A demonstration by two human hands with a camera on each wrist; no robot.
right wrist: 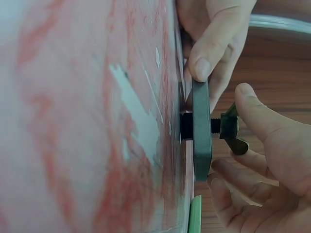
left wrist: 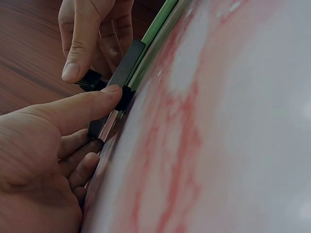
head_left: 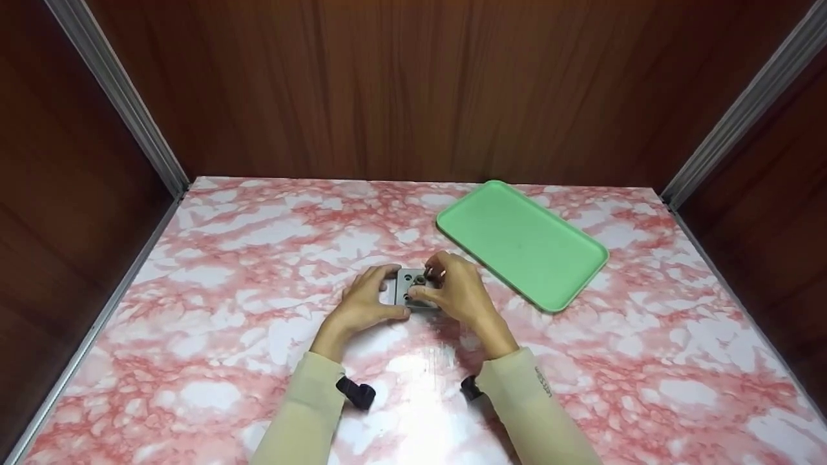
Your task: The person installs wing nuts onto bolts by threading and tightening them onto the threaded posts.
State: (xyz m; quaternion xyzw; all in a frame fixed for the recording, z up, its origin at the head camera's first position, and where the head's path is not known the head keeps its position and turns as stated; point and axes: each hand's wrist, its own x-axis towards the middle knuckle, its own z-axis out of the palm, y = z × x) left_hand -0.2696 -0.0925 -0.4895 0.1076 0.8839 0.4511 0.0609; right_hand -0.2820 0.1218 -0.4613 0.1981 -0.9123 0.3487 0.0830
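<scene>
A grey plate [head_left: 401,287] with round holes lies between both hands. My left hand [head_left: 363,305] grips its left part, thumb on the near edge and fingers at the far edge. In the right wrist view the plate [right wrist: 201,136] is seen edge-on, a threaded bolt [right wrist: 215,125] standing out of it with a wing nut [right wrist: 230,127] on it. A black block [right wrist: 186,126] shows on the plate's underside. The thumb and a finger of my right hand [right wrist: 279,160] pinch the nut's wings. In the left wrist view the nut [left wrist: 90,80] is partly hidden.
A green tray [head_left: 523,245] lies at an angle behind and to the right of the hands, on a red and white marbled tabletop [head_left: 258,245]. Dark wood panels [head_left: 387,90] with metal corner rails [head_left: 123,90] stand around the back and sides.
</scene>
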